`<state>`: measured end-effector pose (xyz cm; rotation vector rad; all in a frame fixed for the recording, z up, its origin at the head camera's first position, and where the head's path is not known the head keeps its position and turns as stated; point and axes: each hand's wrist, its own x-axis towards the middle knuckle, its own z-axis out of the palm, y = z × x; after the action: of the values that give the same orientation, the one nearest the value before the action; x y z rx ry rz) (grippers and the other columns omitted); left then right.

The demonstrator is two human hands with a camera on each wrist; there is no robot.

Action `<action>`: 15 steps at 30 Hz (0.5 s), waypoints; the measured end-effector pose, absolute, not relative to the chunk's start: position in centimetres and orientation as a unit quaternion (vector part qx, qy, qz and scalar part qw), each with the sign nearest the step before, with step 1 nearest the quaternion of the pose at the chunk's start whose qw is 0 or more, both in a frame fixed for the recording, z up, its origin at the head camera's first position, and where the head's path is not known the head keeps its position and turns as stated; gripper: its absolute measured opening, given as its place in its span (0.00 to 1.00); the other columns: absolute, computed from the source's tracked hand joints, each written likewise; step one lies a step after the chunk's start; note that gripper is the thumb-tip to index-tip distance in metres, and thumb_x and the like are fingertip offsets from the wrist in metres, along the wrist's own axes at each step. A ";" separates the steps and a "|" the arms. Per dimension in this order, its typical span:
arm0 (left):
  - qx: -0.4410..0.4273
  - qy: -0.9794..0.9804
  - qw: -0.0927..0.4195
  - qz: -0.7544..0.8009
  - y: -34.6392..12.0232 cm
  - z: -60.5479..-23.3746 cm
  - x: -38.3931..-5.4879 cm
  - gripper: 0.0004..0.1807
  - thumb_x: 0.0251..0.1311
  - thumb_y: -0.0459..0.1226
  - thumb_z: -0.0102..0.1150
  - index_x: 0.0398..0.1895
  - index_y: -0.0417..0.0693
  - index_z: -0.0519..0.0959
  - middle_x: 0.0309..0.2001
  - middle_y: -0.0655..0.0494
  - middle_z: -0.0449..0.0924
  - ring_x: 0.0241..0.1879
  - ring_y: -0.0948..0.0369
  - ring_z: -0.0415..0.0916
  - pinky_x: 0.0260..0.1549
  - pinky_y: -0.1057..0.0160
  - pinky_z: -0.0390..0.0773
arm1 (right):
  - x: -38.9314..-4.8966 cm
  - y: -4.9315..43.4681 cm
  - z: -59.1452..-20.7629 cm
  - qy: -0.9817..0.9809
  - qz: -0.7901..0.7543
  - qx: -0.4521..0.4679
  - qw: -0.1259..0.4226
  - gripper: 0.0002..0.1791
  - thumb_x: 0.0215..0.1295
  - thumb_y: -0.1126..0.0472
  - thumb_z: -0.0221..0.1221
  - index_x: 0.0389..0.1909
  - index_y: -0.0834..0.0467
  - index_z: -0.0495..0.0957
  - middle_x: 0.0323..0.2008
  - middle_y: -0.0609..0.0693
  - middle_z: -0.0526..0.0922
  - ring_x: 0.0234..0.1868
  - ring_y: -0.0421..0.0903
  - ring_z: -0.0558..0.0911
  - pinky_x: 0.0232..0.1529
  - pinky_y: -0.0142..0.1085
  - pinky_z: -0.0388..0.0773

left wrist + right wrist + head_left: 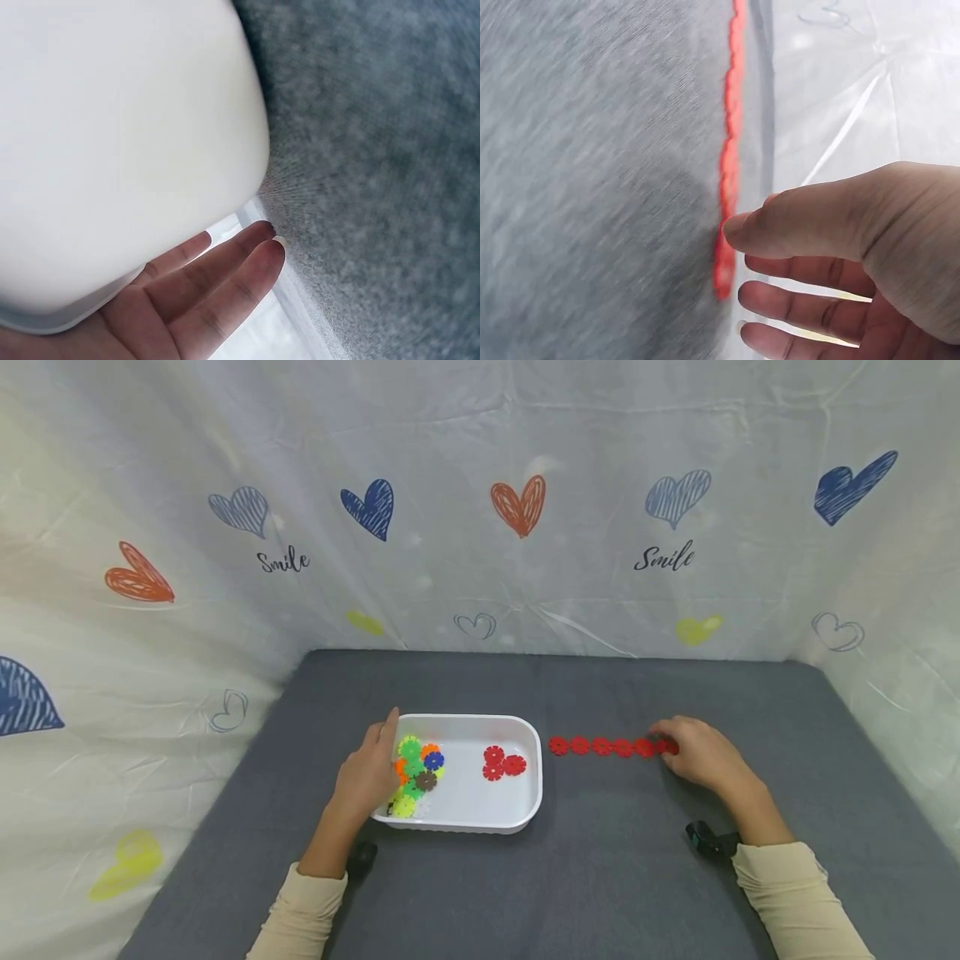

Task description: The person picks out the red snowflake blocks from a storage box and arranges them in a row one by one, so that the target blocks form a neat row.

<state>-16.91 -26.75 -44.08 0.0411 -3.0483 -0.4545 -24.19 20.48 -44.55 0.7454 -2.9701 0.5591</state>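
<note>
A straight row of several red notched discs (602, 746), joined edge to edge, runs along the grey table to the right of a white tray (480, 810). My right hand (705, 756) pinches the right end of this row; in the right wrist view the thumb (742, 231) lies against the red strip (731, 161). At the tray's left end is my left hand (367, 772), its fingers (232, 300) extended along the outer wall; the thumb is hidden in the left wrist view. Three red discs (493, 754) lie inside the tray on the right.
Mixed green, orange, blue, brown and yellow discs (411, 768) are heaped at the tray's left side, partly behind my left hand. Behind the grey table (600, 877) hangs a pale curtain (585, 568) printed with hearts. Dark wrist cameras (708, 841) sit by both wrists.
</note>
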 end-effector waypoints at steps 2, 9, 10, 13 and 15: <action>0.016 -0.989 0.029 -0.146 -26.9 -44.1 -16.9 0.47 0.59 0.26 0.61 0.80 0.42 0.50 0.68 0.35 0.63 0.38 0.43 0.77 0.39 0.41 0.80 | -24.2 19.8 -44.1 -0.950 0.186 0.252 0.021 0.18 0.55 0.73 0.65 0.49 0.68 0.82 0.45 0.64 0.83 0.46 0.62 0.81 0.46 0.58 0.77; 0.019 -0.989 0.024 -0.144 -27.2 -44.0 -16.8 0.46 0.60 0.26 0.59 0.80 0.43 0.49 0.69 0.36 0.62 0.41 0.42 0.77 0.43 0.39 0.80 | -23.8 14.3 -41.9 -0.921 0.210 0.323 0.062 0.17 0.60 0.72 0.64 0.51 0.66 0.83 0.49 0.61 0.83 0.52 0.62 0.80 0.51 0.57 0.76; 0.018 -0.989 0.024 -0.145 -27.1 -44.1 -16.8 0.46 0.60 0.26 0.60 0.80 0.43 0.49 0.69 0.36 0.62 0.41 0.42 0.77 0.43 0.39 0.80 | -23.5 13.1 -41.6 -0.914 0.210 0.339 0.074 0.16 0.59 0.72 0.64 0.50 0.65 0.84 0.48 0.60 0.83 0.51 0.60 0.80 0.50 0.55 0.77; 0.017 -0.989 0.021 -0.146 -26.9 -44.1 -17.0 0.47 0.59 0.26 0.60 0.80 0.43 0.49 0.69 0.36 0.62 0.41 0.42 0.77 0.43 0.39 0.80 | -22.8 9.2 -40.7 -0.886 0.207 0.399 0.112 0.13 0.57 0.71 0.67 0.44 0.62 0.86 0.43 0.54 0.84 0.46 0.54 0.82 0.47 0.49 0.80; 0.017 -0.989 0.021 -0.145 -26.8 -44.1 -17.1 0.46 0.60 0.26 0.60 0.80 0.43 0.49 0.69 0.36 0.63 0.41 0.42 0.77 0.43 0.39 0.80 | -22.1 6.3 -40.5 -0.868 0.198 0.439 0.118 0.12 0.56 0.71 0.69 0.42 0.61 0.86 0.42 0.52 0.84 0.44 0.51 0.82 0.44 0.44 0.82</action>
<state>-17.07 -26.79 -44.11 0.0515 -3.0667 -0.4498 -22.06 6.32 -40.47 1.2844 -2.5398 0.5785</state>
